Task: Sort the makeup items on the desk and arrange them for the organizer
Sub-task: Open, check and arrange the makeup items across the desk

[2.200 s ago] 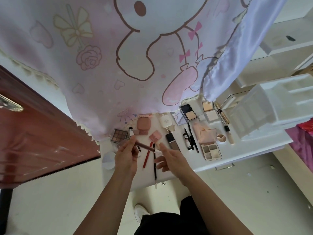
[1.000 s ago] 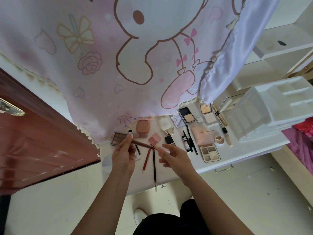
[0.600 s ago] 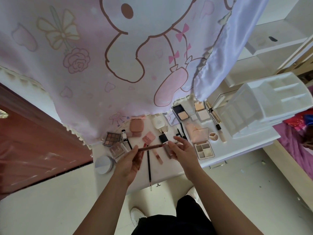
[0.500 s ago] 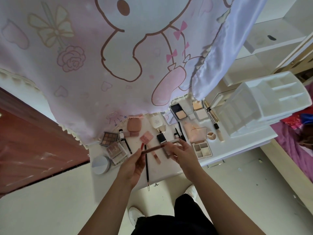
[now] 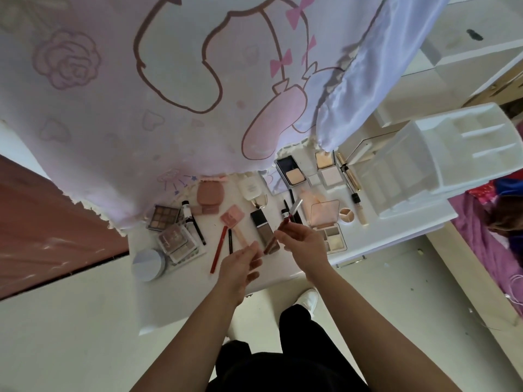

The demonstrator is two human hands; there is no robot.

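Dark red slim lip pencil (image 5: 285,220) with pale cap end, pinched at its lower part in right hand (image 5: 301,240), tilted up and away over the desk (image 5: 396,230). Left hand (image 5: 240,263) just beside, fingers loosely curled, thumb and forefinger close together; whether anything is pinched there cannot be told.

On the desk below and left of the hands: red pencil (image 5: 218,248) and black pencil (image 5: 230,240) lying side by side, near a pink square compact (image 5: 232,217) and a dark rectangular bottle (image 5: 261,229).

Further left: eyeshadow palette (image 5: 164,217), clear-lidded palette (image 5: 177,243), round white jar (image 5: 148,264) at the desk edge, terracotta compact (image 5: 210,195).

Right of the hands: open palette with clear lid (image 5: 325,222), small round pot (image 5: 346,214), black-and-beige powder compact (image 5: 291,172), pale compacts (image 5: 327,171), slim gold-and-black tubes (image 5: 351,182).

At the far right end of the desk: white organizer (image 5: 441,157) with open compartments.

Above the back of the desk: pink cartoon-print curtain (image 5: 141,94), hanging to the desk's rear edge.
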